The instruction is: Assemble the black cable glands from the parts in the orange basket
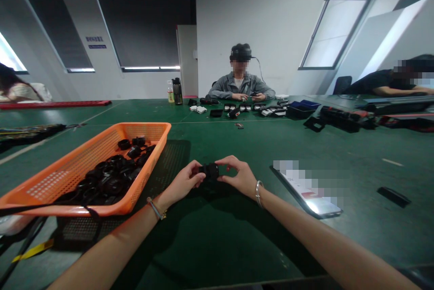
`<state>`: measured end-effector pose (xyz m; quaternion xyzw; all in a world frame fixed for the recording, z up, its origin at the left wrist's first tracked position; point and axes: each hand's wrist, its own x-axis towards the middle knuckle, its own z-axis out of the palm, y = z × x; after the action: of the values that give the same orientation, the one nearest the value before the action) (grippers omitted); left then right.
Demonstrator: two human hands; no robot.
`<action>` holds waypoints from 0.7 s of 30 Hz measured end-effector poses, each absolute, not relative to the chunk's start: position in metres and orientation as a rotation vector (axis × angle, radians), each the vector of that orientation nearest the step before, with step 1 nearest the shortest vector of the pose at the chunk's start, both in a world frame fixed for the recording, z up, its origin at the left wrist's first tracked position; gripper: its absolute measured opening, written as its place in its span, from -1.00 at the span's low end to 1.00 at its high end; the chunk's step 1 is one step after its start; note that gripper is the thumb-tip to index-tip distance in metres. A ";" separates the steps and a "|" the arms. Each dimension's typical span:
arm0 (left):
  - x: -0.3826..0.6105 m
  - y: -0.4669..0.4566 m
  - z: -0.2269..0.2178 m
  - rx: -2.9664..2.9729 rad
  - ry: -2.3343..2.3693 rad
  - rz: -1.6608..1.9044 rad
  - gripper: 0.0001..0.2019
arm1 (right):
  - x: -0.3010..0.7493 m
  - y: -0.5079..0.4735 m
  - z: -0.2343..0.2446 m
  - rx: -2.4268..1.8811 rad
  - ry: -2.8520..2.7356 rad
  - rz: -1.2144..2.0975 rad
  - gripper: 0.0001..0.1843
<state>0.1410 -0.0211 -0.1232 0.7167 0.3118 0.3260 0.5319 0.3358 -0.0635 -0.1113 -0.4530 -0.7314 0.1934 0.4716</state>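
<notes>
My left hand (185, 182) and my right hand (237, 175) meet above the green table (210, 236), each pinching one end of a small black round part (210, 170) held between them. Both hands have their fingers curled round it. An orange mesh basket (84, 159) holding several similar black ring-shaped parts (111, 177) stands just left of my left hand. A bracelet sits on each wrist.
A phone (310, 193) lies flat right of my right hand, with a small black strip (393, 196) farther right. A person sits across the table among small parts and dark trays (301, 109). Other people sit at far left and far right. A bottle (177, 91) stands at the back.
</notes>
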 end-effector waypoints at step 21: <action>0.140 -0.020 -0.125 1.709 0.739 0.791 -0.81 | 0.335 -0.060 -0.114 -1.054 -1.768 0.539 -0.59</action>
<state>0.1404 -0.0200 -0.1254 0.7161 0.3095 0.3314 0.5306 0.3351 -0.0602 -0.1135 -0.4331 -0.7263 0.2215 0.4856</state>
